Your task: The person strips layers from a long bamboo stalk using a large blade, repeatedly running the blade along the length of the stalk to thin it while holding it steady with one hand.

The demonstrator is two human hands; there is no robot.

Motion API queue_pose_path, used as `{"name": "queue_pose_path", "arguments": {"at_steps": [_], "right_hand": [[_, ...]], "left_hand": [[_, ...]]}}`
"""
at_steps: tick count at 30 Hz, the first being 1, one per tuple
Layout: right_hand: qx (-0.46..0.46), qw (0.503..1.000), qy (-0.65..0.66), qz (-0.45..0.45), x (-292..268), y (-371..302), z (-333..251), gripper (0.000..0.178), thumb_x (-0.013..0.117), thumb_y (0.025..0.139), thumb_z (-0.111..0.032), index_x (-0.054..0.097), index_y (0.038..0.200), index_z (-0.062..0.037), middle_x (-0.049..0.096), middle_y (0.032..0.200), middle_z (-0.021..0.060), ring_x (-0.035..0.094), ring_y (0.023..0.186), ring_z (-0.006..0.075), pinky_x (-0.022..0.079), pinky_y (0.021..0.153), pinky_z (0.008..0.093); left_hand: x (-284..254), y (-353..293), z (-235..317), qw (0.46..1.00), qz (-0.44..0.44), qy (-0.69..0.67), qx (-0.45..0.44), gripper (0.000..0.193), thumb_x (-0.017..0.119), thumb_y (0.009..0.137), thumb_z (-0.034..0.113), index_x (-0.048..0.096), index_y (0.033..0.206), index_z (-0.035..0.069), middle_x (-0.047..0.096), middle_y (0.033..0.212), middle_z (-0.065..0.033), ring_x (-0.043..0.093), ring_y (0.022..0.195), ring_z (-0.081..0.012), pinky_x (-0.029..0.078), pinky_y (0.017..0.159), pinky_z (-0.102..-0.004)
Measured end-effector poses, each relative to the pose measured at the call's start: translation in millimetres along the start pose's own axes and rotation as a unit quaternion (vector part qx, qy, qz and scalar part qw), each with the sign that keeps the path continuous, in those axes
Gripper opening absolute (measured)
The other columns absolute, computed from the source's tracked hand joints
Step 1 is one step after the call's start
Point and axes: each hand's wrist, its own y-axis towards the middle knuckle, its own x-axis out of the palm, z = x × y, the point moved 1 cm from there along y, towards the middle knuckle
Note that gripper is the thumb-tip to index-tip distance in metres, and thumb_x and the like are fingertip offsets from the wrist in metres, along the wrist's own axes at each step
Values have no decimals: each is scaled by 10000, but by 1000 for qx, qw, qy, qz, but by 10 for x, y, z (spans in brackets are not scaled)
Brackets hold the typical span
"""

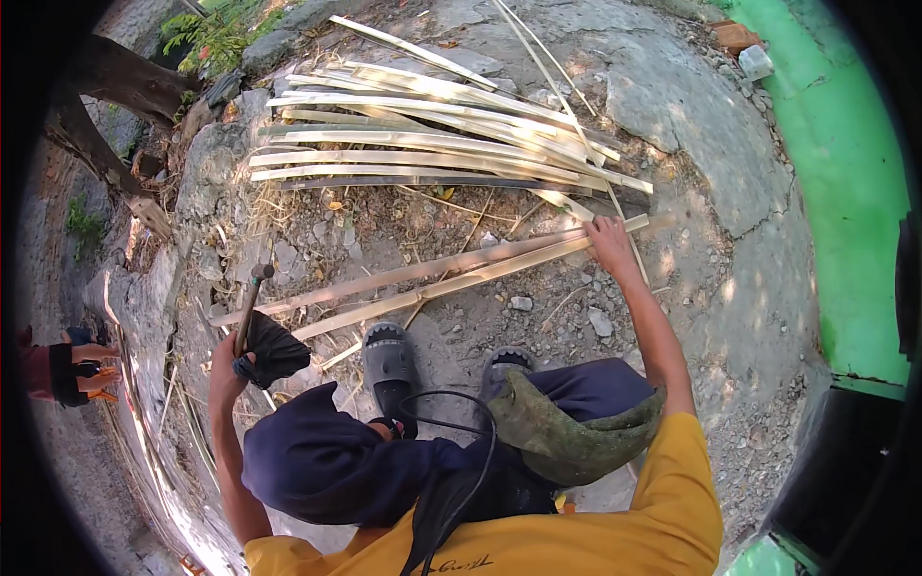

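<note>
My right hand (610, 245) is closed around the right end of a split bamboo strip (461, 280), which slants down to the left in front of my feet. A second strip (384, 278) lies just beyond it, almost alongside. At the left, my left hand (228, 372) grips what looks like a hammer (252, 302) by its handle, its small dark head pointing up and away. A black cloth or bag-like piece (277, 353) hangs beside that hand; whether the fingers also hold it is hidden.
Beyond lies a loose pile of pale bamboo strips (432, 144) on rough ground with stones. Grey clogs (389, 355) are on my feet; a green cloth (567, 427) covers my right thigh. Tree trunks (96, 144) stand left, with part of another person (82, 374) below; a green wall (836, 192) runs along the right.
</note>
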Motion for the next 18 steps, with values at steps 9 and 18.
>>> {"name": "queue_pose_path", "arguments": {"at_steps": [9, 18], "right_hand": [[-111, 991, 61, -39, -16, -486, 76, 418, 772, 775, -300, 557, 1093, -133, 565, 1035, 49, 561, 1066, 244, 392, 854, 415], [-121, 970, 211, 19, -40, -155, -1043, 262, 656, 808, -92, 581, 1057, -126, 584, 988, 51, 606, 1006, 242, 373, 867, 419]], "left_hand": [[90, 212, 32, 999, 9, -40, 6, 704, 767, 776, 565, 561, 1092, -30, 462, 799, -7, 433, 743, -149, 385, 654, -314], [135, 278, -281, 998, 50, 18, 16, 565, 735, 836, 342, 562, 1217, -37, 556, 934, -78, 520, 889, -205, 441, 813, -343]]}}
